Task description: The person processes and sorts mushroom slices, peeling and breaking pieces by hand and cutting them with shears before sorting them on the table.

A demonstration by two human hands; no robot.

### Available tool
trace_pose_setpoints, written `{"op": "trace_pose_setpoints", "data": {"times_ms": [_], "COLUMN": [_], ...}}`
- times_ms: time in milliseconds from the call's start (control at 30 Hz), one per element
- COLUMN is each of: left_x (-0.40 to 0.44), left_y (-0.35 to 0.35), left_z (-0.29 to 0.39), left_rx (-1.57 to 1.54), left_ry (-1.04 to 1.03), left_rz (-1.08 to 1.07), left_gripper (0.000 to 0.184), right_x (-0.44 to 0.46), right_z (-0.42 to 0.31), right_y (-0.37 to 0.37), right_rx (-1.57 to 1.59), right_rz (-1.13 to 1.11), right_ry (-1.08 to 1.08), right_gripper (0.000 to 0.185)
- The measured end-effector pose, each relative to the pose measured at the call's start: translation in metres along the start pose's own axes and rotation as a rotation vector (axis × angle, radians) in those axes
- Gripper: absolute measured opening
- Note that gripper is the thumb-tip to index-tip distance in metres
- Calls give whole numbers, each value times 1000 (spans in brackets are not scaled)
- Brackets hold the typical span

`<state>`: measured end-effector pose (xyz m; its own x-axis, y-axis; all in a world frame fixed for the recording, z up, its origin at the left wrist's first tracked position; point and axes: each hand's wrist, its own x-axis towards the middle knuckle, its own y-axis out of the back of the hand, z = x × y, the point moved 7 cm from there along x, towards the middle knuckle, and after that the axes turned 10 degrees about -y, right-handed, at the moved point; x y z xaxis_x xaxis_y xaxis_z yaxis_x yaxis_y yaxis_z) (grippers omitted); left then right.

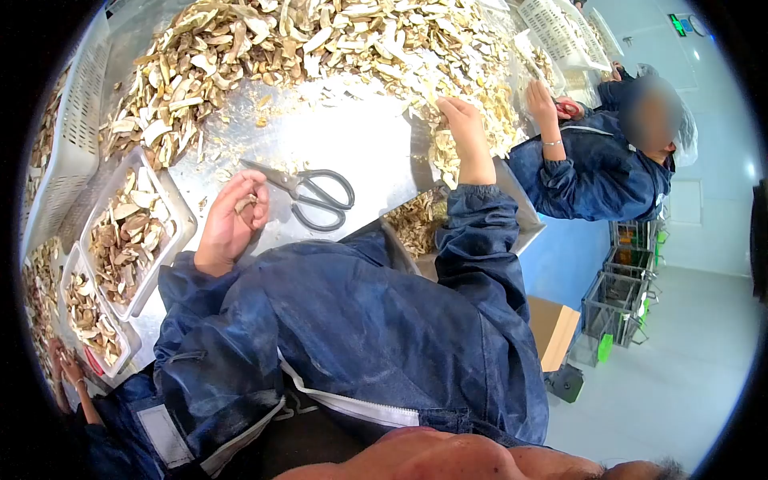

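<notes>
At nine o'clock in the head view, the left hand curls around a small piece, just beside black-handled scissors. At one o'clock the right hand reaches to the pile of slices at twelve, fingers drawn together, their hold impossible to tell.
</notes>
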<state>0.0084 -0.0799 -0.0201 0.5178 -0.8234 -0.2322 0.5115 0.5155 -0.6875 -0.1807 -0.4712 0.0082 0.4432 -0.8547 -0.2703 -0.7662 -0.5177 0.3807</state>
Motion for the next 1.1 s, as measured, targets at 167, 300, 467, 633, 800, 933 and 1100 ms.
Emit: {"op": "trace_pose_setpoints", "data": {"times_ms": [167,300,467,633,800,933,1100], "left_x": [0,0,1,1,1,1,2], "left_y": [2,3,2,1,2,0,2], "left_z": [-1,-1,0,0,0,-1,-1], "left_rx": [-15,-25,-24,-34,-37,-31,-25], "left_ry": [6,0,-12,-13,-9,-2,1], "left_rz": [-1,-5,-13,-15,-8,3,-5], "left_gripper": [20,20,20,19,20,20,20], "right_x": [2,-6,-16,-19,-17,-3,9], "right_z": [7,-3,-15,-14,-12,-27,-65], "right_y": [-3,-8,-11,-14,-14,-10,-69], "right_rx": [1,-21,-91,-34,-161,-418,-500], "right_rz": [-82,-136,-125,-149,-135,96,219], "right_ry": [49,80,84,91,129,266,548], "right_gripper": [35,39,42,43,39,31,26]}}
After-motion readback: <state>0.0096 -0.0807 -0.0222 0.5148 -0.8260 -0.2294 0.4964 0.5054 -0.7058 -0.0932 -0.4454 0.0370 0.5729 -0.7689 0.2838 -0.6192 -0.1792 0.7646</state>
